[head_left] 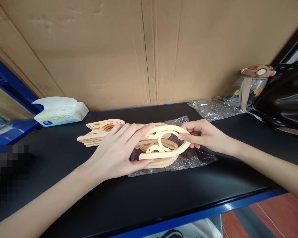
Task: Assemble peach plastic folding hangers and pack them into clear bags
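Between my two hands is a cream plastic folding hanger (175, 154), its arms folded together around a curved hook. My right hand (201, 135) pinches its rounded end between thumb and fingers. At the other end, my left hand (119, 150) spans the two arm tips, fingers at the far side and thumb at the near side. Beneath it, more folded hangers (161, 163) lie on a clear plastic bag (196, 160); my hands and the held hanger partly cover them. Left of these, a stack of similar hangers (89, 138) sits partly behind my left hand.
On the black table (164, 195), a tissue pack (61, 114) stands at the back left. Another clear bag (215, 108), a strapped drink bottle (254, 87) and a shiny black bag (285, 96) are at the right. Cardboard (101, 56) rises behind.
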The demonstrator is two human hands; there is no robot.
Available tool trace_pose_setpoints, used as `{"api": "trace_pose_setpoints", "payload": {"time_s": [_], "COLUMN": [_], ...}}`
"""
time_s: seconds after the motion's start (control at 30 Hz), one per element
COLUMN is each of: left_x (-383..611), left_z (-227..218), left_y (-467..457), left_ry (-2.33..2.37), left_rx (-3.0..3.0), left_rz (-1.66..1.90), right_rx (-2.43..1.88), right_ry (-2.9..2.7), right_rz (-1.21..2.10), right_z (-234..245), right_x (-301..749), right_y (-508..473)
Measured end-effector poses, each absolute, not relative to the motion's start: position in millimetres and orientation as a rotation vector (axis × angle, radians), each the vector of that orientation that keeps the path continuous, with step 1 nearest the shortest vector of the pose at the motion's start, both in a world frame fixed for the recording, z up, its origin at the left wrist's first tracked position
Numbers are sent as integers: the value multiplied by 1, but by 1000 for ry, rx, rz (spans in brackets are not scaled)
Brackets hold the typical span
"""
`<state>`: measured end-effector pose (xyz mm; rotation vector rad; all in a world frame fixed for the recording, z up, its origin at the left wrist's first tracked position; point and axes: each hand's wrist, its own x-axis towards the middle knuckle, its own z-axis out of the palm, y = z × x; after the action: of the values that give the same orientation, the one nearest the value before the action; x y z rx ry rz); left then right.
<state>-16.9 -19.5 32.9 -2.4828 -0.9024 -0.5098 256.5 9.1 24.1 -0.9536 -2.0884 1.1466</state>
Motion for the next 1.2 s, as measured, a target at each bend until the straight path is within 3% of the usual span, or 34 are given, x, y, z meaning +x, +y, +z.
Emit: {"api": "trace_pose_setpoints", "payload": {"time_s": [0.23, 0.63, 0.87, 1.2], "left_x": [-16, -13, -8, -11], "left_z": [33, 32, 30, 33], "left_y": [-19, -23, -25, -24], "left_ry": [-873, -953, -859, -657], "left_rx": [-2454, -2495, -2458, -2328], "left_rz": [-510, -552, -551, -469], "right_rx": [-943, -762, -683, -578], "right_ry": [-2140, -2431, -2547, -2567], "right_rz": [1069, 193, -81, -120], "right_z": [24, 23, 22, 22], "right_x": [255, 254, 248, 249], "right_y": [9, -1, -6, -5]}}
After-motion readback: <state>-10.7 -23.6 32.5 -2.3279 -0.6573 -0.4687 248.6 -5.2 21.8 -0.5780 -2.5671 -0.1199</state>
